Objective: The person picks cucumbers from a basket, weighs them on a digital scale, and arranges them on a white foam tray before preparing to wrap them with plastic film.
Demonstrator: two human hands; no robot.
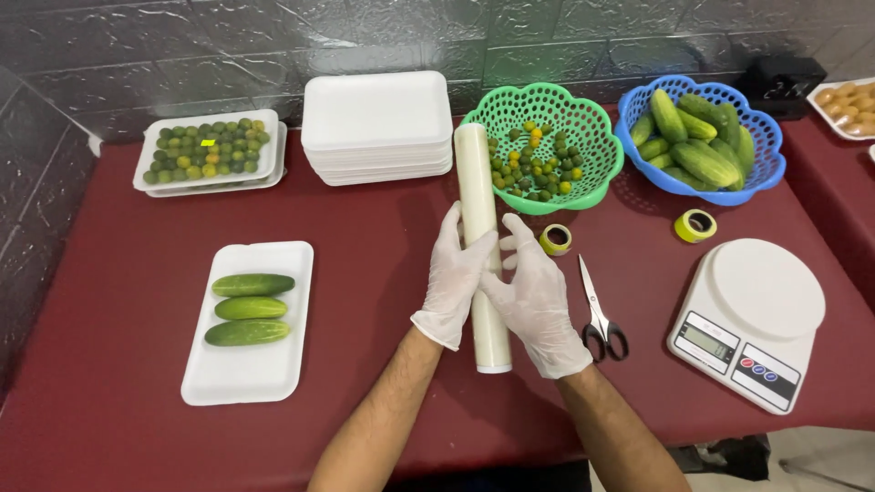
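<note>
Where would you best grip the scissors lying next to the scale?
Probably by the black handle loops, coming from above on the near side. The scissors lie flat and closed on the table, blades pointing away, loops nearest the person and clear of the scale.

table (118, 401): dark red | gloves (538, 305): white | baskets: green (597, 137), blue (770, 137), lattice-patterned | cucumbers (251, 309): green | trays (273, 364): white | scale (756, 310): white

A big table (118, 383) with a dark red cover fills most of the view. Behind it stands a wall (182, 46) of dark grey shiny tiles, and it turns a corner on the left. A bit of pale floor (820, 460) shows at the bottom right.
</note>
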